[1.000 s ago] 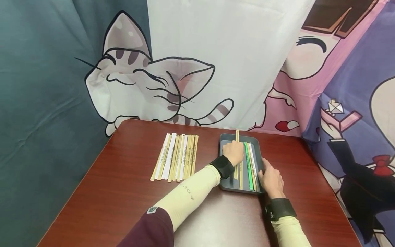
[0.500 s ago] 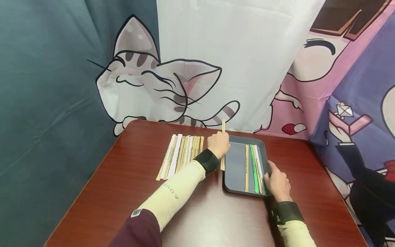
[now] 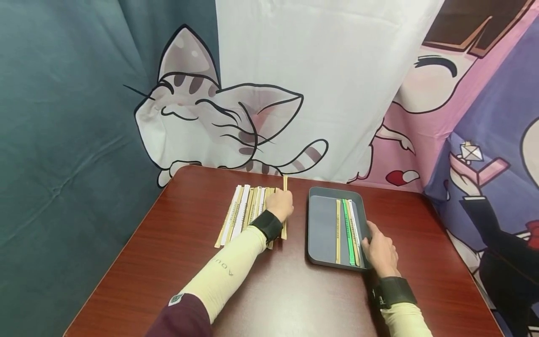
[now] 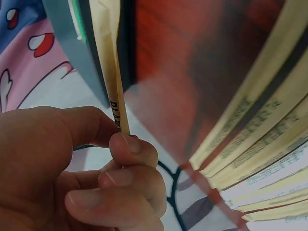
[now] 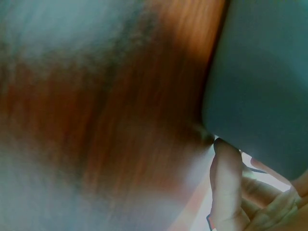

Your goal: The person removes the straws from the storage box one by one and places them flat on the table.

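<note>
Table, red-brown, under both hands. Tray, grey, just left of the right hand, which touches its rim; whether it grips, we cannot tell. Row, tan and white sticks, running left from the left hand. Green stick, in the tray, near the right hand. Tan stick, which we see pinched between left thumb and fingers.

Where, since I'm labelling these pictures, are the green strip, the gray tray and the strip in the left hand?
Green strip (image 3: 348,232): head view, middle of its length.
Gray tray (image 3: 322,229): head view, bare inner floor.
Held strip (image 4: 109,62): left wrist view, middle of its visible length.
</note>
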The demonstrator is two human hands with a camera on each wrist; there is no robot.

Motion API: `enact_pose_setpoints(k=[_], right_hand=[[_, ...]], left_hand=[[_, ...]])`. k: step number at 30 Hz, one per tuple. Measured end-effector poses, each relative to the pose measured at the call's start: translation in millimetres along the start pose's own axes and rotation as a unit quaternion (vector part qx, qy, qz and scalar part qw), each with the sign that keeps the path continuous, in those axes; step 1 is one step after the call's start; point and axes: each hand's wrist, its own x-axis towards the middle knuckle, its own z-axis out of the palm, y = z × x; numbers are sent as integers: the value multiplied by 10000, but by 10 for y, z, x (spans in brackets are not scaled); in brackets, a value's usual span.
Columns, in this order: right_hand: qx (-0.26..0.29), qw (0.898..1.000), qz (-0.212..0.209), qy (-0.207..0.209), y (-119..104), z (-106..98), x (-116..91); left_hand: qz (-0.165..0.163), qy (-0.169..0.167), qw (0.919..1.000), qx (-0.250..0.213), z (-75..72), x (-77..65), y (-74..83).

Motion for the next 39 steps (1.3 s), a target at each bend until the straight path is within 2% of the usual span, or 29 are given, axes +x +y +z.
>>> enact_pose_setpoints(k=[6, 17, 31, 39], right_hand=[[-9, 10000, 0, -6, 11, 4, 6], [3, 10000, 24, -20, 1, 2, 1], [-32, 10000, 20, 41, 11, 18, 13], [-34, 9999, 37, 97, 13, 35, 10]], left_hand=[[-77, -177, 9998, 25, 128, -6, -92], [-178, -169, 9997, -8, 215, -53, -127], [-189, -146, 9997, -16, 345, -16, -184], [-360, -367, 9987, 55, 467, 22, -254]])
